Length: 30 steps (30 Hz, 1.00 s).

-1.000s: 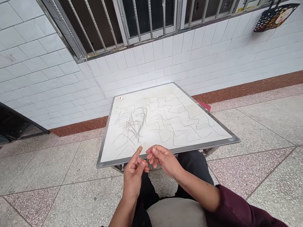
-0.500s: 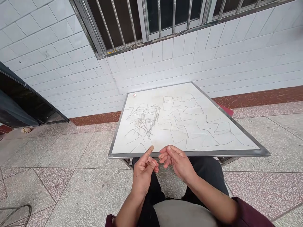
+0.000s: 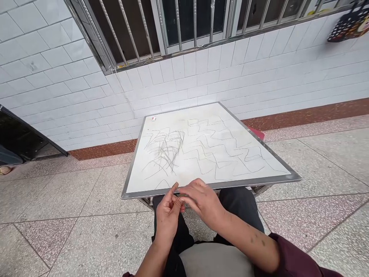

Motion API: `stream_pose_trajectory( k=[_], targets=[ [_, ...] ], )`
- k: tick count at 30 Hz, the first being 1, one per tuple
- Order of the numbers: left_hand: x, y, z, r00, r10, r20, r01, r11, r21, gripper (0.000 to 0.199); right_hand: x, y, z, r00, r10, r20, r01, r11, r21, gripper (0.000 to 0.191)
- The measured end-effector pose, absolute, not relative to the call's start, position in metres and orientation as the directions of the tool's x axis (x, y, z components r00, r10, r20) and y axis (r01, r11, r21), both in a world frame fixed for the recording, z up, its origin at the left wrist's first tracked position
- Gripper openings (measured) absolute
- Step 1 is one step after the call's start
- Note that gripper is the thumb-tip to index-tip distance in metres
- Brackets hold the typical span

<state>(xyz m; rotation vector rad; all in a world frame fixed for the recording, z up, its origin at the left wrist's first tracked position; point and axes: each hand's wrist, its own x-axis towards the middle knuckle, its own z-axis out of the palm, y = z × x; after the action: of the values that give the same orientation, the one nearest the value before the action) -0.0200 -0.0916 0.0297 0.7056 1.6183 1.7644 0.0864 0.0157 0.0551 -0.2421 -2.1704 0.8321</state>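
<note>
My left hand (image 3: 168, 217) and my right hand (image 3: 203, 202) are held together just above the board's near metal edge. The fingers of my right hand reach over those of my left, and a tan-capped left fingertip (image 3: 175, 186) sticks up. Whether a thin strand lies between the fingers is too small to tell. The white board (image 3: 201, 115) rests on my lap, with its steel frame (image 3: 210, 186) nearest my hands. Thin dark wavy lines (image 3: 221, 154) and a tangled scribble (image 3: 165, 152) cover it. A tiny red-and-white object (image 3: 153, 119) sits at its far left corner.
My dark trousers (image 3: 239, 204) lie under the board, and a maroon sleeve (image 3: 291, 256) is on my left-hand side of the frame's right. Terrazzo floor surrounds me. Ahead rise a white tiled wall (image 3: 187, 82) and barred window (image 3: 178, 23); a red object (image 3: 257, 133) shows behind the board.
My hands have closed together, with my right fingers now over my left fingers. The view has swung slightly, shifting the board and wall within the frame.
</note>
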Motion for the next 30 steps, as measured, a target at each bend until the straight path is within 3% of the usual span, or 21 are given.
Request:
stream_pose_trajectory(
  k=[2,5,12,19,26,30],
  targets=[
    [-0.018,-0.092,0.029,-0.633,0.774,-0.006,-0.037,-0.022,0.999,0.044,0.080,0.015,0.054,-0.685,0.415,0.598,-0.025,0.807,-0.589,0.020],
    [-0.013,-0.091,0.028,-0.606,0.795,0.014,0.055,0.024,0.998,0.026,0.071,0.019,0.056,-0.680,0.482,0.553,0.059,0.787,-0.614,0.020],
    [-0.002,-0.088,0.028,-0.560,0.829,0.017,0.126,0.065,0.990,0.028,0.064,0.023,0.057,-0.708,0.540,0.455,0.090,0.709,-0.700,0.019],
    [-0.002,-0.089,0.030,-0.519,0.853,0.049,0.189,0.059,0.980,0.024,0.066,0.021,0.058,-0.702,0.538,0.467,0.061,0.698,-0.713,0.021],
    [-0.009,-0.085,0.024,-0.545,0.837,-0.046,0.019,0.067,0.998,0.031,0.063,0.028,0.052,-0.741,0.439,0.508,0.027,0.775,-0.631,0.022],
    [-0.009,-0.082,0.022,-0.540,0.838,-0.078,-0.032,0.072,0.997,0.034,0.061,0.032,0.047,-0.744,0.460,0.484,0.038,0.753,-0.657,0.023]
  ],
)
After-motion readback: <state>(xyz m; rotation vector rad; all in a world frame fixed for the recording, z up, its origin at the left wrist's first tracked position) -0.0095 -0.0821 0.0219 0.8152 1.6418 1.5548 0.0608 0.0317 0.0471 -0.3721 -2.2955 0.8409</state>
